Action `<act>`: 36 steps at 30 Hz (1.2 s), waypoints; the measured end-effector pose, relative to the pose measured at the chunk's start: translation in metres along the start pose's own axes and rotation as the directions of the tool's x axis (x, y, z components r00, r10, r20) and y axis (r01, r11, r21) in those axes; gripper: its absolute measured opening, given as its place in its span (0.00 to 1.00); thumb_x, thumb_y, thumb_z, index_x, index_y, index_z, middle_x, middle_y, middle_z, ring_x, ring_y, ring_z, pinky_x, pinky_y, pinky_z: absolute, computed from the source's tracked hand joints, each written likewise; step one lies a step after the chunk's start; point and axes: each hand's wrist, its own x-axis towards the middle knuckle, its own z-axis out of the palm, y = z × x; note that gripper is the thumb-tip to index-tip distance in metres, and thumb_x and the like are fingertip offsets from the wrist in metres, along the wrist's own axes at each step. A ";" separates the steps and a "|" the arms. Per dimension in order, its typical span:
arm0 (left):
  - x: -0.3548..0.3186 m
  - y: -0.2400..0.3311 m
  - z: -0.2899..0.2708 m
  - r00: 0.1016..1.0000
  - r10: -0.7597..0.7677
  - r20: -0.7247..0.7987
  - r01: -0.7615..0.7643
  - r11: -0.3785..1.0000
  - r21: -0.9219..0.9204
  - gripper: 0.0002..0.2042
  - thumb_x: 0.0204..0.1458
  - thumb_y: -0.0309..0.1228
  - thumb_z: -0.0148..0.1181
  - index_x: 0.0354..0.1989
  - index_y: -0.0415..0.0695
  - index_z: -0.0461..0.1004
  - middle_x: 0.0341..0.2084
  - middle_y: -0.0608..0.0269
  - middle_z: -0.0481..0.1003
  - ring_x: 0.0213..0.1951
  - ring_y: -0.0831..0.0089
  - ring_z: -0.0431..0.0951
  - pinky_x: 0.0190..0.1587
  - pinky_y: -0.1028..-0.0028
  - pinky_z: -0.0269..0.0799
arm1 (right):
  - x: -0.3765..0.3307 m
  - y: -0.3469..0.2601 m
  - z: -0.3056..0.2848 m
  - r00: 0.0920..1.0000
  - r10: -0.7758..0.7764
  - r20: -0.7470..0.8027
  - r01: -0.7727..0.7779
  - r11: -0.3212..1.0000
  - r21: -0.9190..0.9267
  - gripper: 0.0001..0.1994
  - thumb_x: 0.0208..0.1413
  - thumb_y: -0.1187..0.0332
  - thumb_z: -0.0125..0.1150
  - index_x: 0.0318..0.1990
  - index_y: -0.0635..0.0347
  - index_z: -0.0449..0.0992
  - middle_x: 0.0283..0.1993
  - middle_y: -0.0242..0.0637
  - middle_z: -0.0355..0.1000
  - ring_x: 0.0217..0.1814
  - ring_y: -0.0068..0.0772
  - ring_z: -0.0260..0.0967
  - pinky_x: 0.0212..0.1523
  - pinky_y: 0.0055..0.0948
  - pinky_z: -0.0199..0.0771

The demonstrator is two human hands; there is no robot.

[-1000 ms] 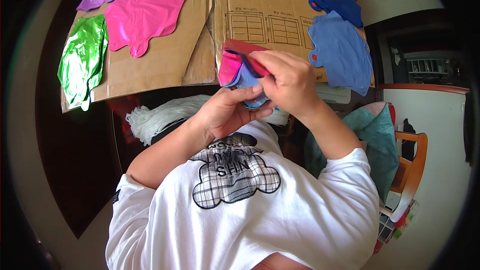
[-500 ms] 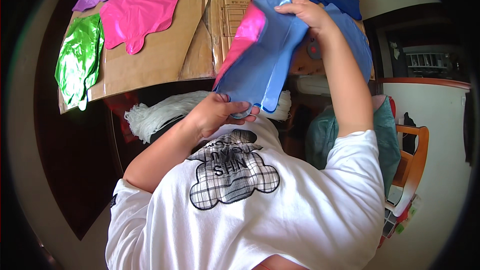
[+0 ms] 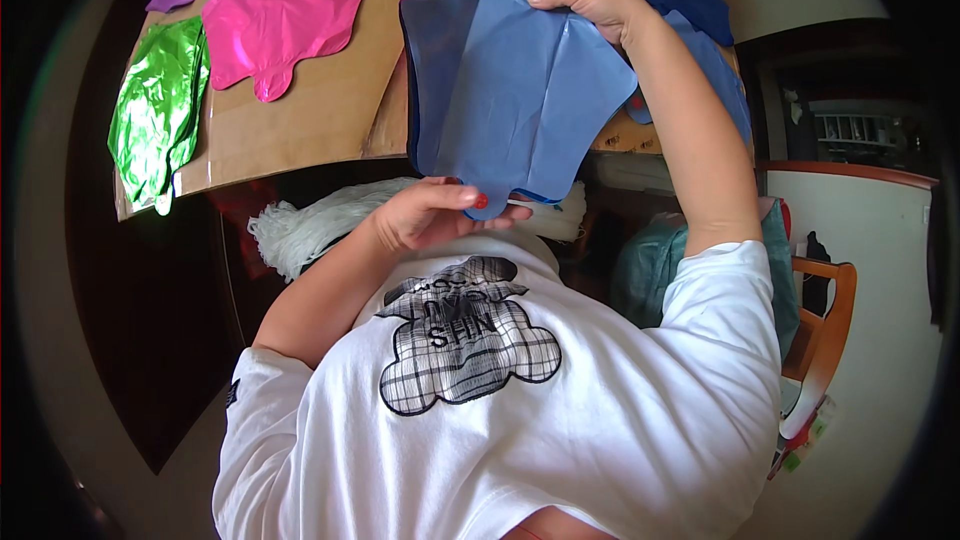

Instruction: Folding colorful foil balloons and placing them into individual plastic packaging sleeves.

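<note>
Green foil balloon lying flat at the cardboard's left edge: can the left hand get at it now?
Probably not at once: the left hand grips the blue foil balloon. The green foil balloon lies uncovered.

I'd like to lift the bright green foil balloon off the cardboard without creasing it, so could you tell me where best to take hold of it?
Take the green foil balloon by its narrow neck tab, which points over the cardboard sheet's near edge, coming from that open side. The tab is small and flat, while the wide body lies crinkled. Both hands, left and right, are occupied with the blue foil balloon.
</note>
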 end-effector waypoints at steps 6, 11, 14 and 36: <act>0.010 0.006 0.033 0.923 -0.114 -0.367 0.127 0.992 0.010 0.18 0.58 0.30 0.56 0.51 0.31 0.67 0.41 0.49 0.77 0.41 0.62 0.80 0.50 0.67 0.73 | 0.002 -0.007 0.008 1.000 -0.019 -0.002 0.019 0.998 -0.056 0.11 0.53 0.68 0.64 0.39 0.69 0.77 0.34 0.39 0.77 0.31 0.25 0.76 0.35 0.26 0.79; 0.010 0.010 0.031 0.930 -0.221 -0.293 0.171 0.967 -0.187 0.15 0.59 0.29 0.53 0.49 0.31 0.68 0.41 0.49 0.76 0.42 0.64 0.79 0.46 0.67 0.76 | 0.002 -0.008 0.011 0.996 -0.065 -0.065 0.058 0.994 -0.096 0.13 0.52 0.68 0.64 0.41 0.69 0.76 0.34 0.38 0.77 0.30 0.25 0.76 0.34 0.26 0.79; 0.012 0.014 0.038 0.914 -0.227 -0.337 0.162 0.964 -0.210 0.10 0.59 0.30 0.53 0.43 0.34 0.71 0.39 0.50 0.76 0.40 0.66 0.78 0.46 0.65 0.76 | 0.002 -0.009 0.010 0.996 -0.056 -0.070 0.048 0.993 -0.111 0.13 0.52 0.68 0.64 0.42 0.69 0.75 0.34 0.39 0.77 0.30 0.25 0.76 0.33 0.26 0.79; 0.024 0.005 0.029 0.940 -0.175 -0.293 0.088 0.954 -0.286 0.08 0.63 0.30 0.47 0.32 0.43 0.66 0.26 0.69 0.67 0.24 0.80 0.59 0.35 0.74 0.66 | -0.031 -0.106 0.102 0.492 -0.543 0.680 0.704 -0.211 -0.678 0.26 0.39 0.73 0.65 0.52 0.55 0.71 0.56 0.41 0.68 0.64 0.44 0.59 0.64 0.38 0.58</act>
